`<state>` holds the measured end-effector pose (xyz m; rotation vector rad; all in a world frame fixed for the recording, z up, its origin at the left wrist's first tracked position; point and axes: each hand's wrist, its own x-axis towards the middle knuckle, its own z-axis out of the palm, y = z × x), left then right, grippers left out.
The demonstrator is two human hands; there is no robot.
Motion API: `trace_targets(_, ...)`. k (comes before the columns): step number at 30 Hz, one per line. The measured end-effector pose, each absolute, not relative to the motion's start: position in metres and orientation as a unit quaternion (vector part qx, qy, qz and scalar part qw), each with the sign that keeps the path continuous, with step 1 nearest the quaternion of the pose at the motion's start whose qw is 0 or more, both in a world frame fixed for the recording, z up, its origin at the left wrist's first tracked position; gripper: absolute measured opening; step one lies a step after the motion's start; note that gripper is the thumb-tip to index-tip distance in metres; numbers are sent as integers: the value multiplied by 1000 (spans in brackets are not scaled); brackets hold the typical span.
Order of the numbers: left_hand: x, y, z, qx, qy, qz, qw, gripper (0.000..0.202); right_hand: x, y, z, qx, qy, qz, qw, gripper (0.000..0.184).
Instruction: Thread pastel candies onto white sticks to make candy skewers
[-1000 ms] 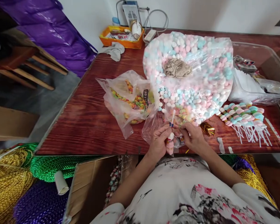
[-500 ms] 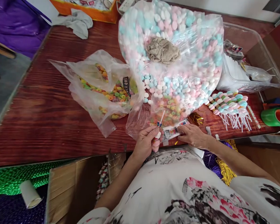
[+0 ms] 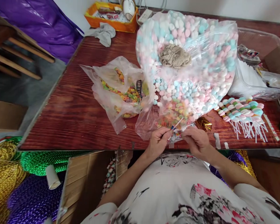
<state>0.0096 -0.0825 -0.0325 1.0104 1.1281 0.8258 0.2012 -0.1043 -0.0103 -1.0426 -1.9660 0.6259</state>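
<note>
My left hand (image 3: 160, 141) is closed around a candy stick. Its thin white stick (image 3: 178, 123) juts up past the fingertips, with a small blue label (image 3: 172, 127) near its base; the candies on it are hidden now. Just to the right, my right hand (image 3: 197, 141) is raised with fingers pinched together; what they hold, if anything, cannot be made out. Between the hands lies a printed clear packet (image 3: 176, 136), partly covered. A large clear bag of pink, white and blue candies (image 3: 189, 81) is beyond the hands, and gold foil ties (image 3: 203, 123) lie by my right hand.
A bag of ring candies (image 3: 130, 93) lies left. Finished candy sticks (image 3: 241, 109) are piled right, before a clear plastic bin (image 3: 252, 91). A brown cloth (image 3: 175, 56) rests on the large bag. An orange tray (image 3: 128, 27) stands behind. Below the table edge sits a cardboard box (image 3: 76, 183).
My right hand has lifted off the printed packet and curled its fingers. My left hand has turned, tilting the stick rightward and hiding its candies. The view has shifted left.
</note>
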Motion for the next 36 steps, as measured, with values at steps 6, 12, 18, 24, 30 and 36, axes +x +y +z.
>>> trace_targets(6, 12, -68, -33, 542, 442, 376, 607, 35, 167, -87, -27, -457, -738, 234, 437, 31)
trace_targets(12, 3, -75, -40, 493, 439, 367, 656, 42, 168, -80, -33, -456, -709, 310, 439, 24)
trace_targets(18, 2, -70, -39, 449, 435, 381, 682, 37, 161, -91, -38, -488, -662, 294, 487, 36)
trace_targets(24, 3, -63, -32, 589, 394, 434, 556, 34, 161, -105, -42, -539, -515, 411, 524, 9)
trace_targets(30, 9, -59, -18, 674, 310, 409, 531, 18, 192, -85, -36, -452, -409, 658, 443, 21)
trace_targets(36, 9, -56, 2, 543, 314, 221, 747, 24, 214, -76, -22, -340, -540, 699, 322, 40)
